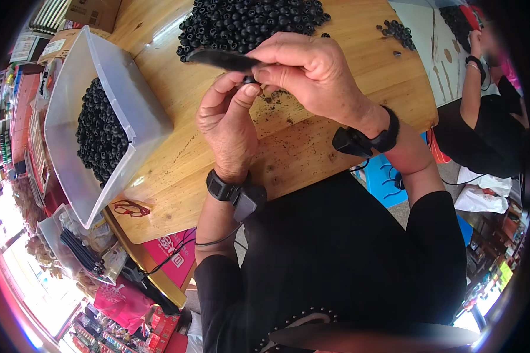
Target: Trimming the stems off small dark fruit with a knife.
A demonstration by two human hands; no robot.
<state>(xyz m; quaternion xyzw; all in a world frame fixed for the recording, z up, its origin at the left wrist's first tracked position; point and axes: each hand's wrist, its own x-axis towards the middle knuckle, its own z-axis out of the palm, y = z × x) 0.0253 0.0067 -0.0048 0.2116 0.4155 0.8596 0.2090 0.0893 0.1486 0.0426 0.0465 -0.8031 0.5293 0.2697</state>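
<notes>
Above the wooden table, both my hands are close together. A knife with a dark, broad blade point(225, 59) is gripped in my right hand point(315, 73), its tip pointing left; the blade is slightly blurred. My left hand point(228, 120) pinches a small round black plastic piece point(248, 79) between thumb and finger, just under the blade near my right thumb. Whether the edge touches the piece I cannot tell. Just beyond my hands lies a large pile of black, ring-like pieces point(247, 23). To the left, a translucent plastic bin point(150, 97) holds many similar pieces point(100, 135).
Dark crumbs point(274, 106) are scattered on the wooden table point(188, 170) below my hands. Red-framed glasses point(131, 208) rest by its near left edge. A smaller group of black pieces point(397, 32) lies far right. Another person's arm point(472, 97) shows at the right.
</notes>
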